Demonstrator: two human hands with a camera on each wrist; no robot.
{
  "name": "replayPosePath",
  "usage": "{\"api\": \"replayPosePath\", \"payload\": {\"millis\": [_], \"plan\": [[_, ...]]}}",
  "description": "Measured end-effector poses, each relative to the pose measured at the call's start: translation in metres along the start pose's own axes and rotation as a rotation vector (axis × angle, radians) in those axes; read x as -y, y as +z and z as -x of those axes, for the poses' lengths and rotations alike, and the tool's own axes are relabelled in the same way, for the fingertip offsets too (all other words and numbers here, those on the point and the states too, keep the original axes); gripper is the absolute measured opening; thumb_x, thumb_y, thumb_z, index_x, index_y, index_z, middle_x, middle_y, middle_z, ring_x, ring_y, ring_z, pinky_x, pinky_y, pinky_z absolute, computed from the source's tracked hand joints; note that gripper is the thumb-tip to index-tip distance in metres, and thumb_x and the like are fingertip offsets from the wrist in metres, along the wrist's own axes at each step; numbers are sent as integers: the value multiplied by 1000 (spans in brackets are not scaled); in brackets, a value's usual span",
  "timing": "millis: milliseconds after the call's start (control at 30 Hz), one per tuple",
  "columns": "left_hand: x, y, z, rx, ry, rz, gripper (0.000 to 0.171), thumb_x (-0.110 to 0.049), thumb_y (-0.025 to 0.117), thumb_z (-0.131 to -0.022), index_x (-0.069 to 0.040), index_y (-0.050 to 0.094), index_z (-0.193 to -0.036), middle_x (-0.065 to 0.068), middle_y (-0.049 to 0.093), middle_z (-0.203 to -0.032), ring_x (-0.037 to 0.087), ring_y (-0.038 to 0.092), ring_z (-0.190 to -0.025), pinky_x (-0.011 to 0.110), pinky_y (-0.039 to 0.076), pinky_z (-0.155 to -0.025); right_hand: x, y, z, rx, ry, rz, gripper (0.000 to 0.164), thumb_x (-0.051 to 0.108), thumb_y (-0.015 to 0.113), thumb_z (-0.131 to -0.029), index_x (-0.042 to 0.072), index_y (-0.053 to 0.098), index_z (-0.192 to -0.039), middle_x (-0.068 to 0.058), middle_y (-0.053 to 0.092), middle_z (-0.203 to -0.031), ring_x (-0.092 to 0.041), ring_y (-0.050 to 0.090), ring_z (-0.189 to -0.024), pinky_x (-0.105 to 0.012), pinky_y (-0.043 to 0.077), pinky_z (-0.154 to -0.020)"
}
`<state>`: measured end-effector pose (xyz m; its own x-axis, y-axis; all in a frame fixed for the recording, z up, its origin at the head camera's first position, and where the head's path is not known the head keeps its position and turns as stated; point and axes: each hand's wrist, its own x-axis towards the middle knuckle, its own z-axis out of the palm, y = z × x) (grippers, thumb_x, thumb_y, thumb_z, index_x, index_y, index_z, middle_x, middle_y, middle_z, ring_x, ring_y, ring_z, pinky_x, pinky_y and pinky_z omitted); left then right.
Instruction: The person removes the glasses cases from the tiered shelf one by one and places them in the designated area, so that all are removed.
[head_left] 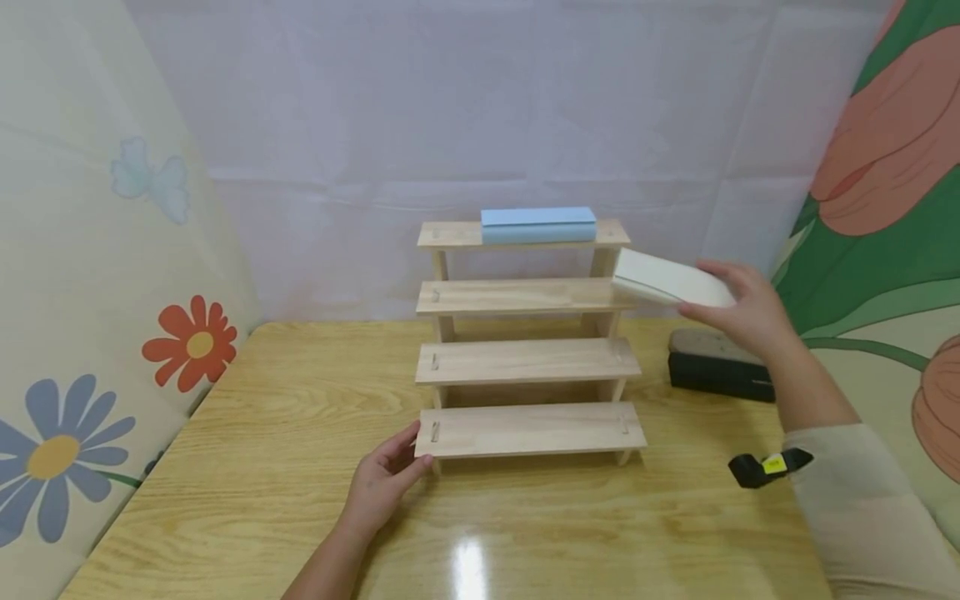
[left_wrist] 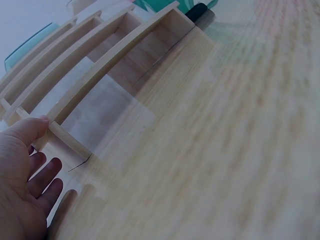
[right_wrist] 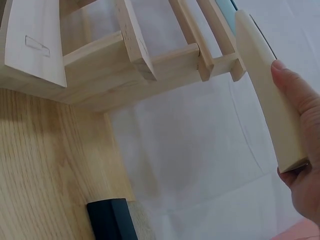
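Note:
My right hand [head_left: 742, 308] grips a white glasses case [head_left: 663, 279] by its right end, thumb on one side and fingers on the other. The case is held in the air, its left end overlapping the right end of the second-highest board in the head view. My left hand [head_left: 381, 483] holds the left end of the lowest board of a four-step wooden display rack [head_left: 528, 429], thumb at the front corner. In the left wrist view, the other fingers [left_wrist: 46, 177] are loosely bent below the board. A light blue glasses case [head_left: 538, 225] lies on the top board.
To the right of the rack, a black case [head_left: 716, 373] and a brownish case [head_left: 701, 342] lie together on the wood-grain table [head_left: 262, 450]. A white cloth [head_left: 480, 100] hangs behind, with floral cloths at both sides. A black strap piece [head_left: 768, 467] sits by the right sleeve.

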<state>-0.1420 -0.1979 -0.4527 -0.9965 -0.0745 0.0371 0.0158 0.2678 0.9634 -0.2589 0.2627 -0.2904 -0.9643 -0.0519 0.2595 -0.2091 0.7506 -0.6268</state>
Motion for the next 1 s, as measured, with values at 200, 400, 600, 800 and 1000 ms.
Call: {"api": "replayPosePath", "payload": {"millis": [200,400,600,800,1000], "plan": [[0,0,0,8,1,3,55,-9,72,-88,0,52,-138,19,58,-137,35,61,-118,12,48,-85,-8,-4,5,-2,32,5,79,42,74,-86,8,41,-149,-28,38,-148,-46,36,-130,-62,32,-99],[-1,-1,0,6,3,-4,55,-9,72,-88,0,53,-138,19,58,-137,35,61,-118,12,47,-86,-15,-7,11,-7,49,21,80,43,74,-85,7,41,-148,-28,38,-146,-45,36,-128,-61,33,-97],[0,-1,0,9,1,7,56,-8,72,-88,1,52,-139,19,57,-138,36,60,-120,11,48,-85,-24,-9,16,-14,51,35,80,41,73,-87,4,39,-149,-32,37,-146,-49,35,-128,-64,33,-96],[-1,-1,1,6,-1,0,56,-9,72,-88,0,52,-139,19,57,-138,35,60,-120,11,47,-86,-36,-10,21,-6,64,47,80,40,72,-87,1,38,-149,-35,35,-145,-50,33,-128,-63,32,-96],[-1,0,1,10,-3,5,55,-9,72,-88,0,52,-139,19,57,-139,35,60,-120,14,47,-89,-46,-10,29,-9,72,78,79,41,71,-87,-1,39,-147,-36,37,-141,-51,35,-124,-63,33,-93]]}}
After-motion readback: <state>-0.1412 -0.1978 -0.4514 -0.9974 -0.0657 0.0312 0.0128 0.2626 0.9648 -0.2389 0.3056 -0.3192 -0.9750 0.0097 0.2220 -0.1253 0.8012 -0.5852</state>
